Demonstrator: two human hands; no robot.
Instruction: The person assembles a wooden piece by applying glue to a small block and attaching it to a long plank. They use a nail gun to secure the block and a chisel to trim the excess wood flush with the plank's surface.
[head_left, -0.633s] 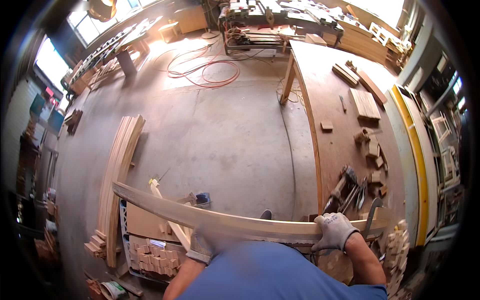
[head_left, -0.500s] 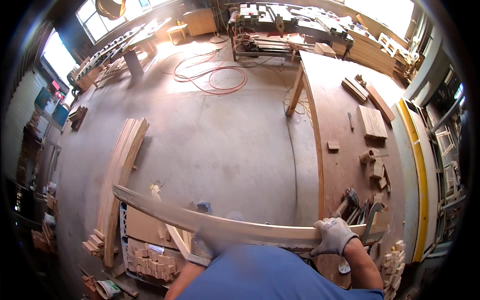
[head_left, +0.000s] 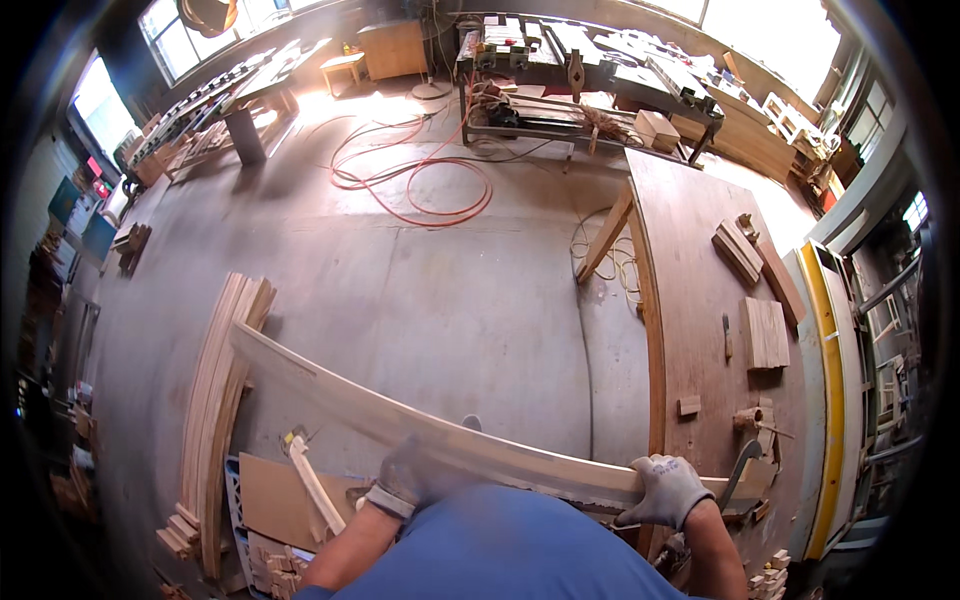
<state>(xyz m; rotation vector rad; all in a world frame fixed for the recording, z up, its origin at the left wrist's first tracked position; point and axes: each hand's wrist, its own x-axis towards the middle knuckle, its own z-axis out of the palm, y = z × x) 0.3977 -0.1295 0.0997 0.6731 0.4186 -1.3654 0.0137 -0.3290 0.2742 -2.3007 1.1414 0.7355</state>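
Note:
A long wooden board (head_left: 545,463) stretches across in front of my body. Its left end points forward over the stacked planks, and its right end lies at the near edge of the workbench. Wrapped over the board near that right end is my gloved right hand (head_left: 668,490). My gloved left hand (head_left: 402,480) is against the near side of the board, left of my torso; motion smears its fingers, so their grip is hidden. A dark curved metal piece (head_left: 742,468) rises beside the board's right end, just past my right hand.
On the brown workbench (head_left: 690,340) at right lie wood blocks (head_left: 765,333) and a small handled tool (head_left: 727,338). Long planks (head_left: 215,400) are stacked on the floor at left, beside a crate with cardboard (head_left: 280,495). A red hose (head_left: 440,215) coils farther off.
The board's left end has swung forward, away from me, and my left hand has moved forward with it. My right hand stays on the board near the bench. The view has tilted slightly.

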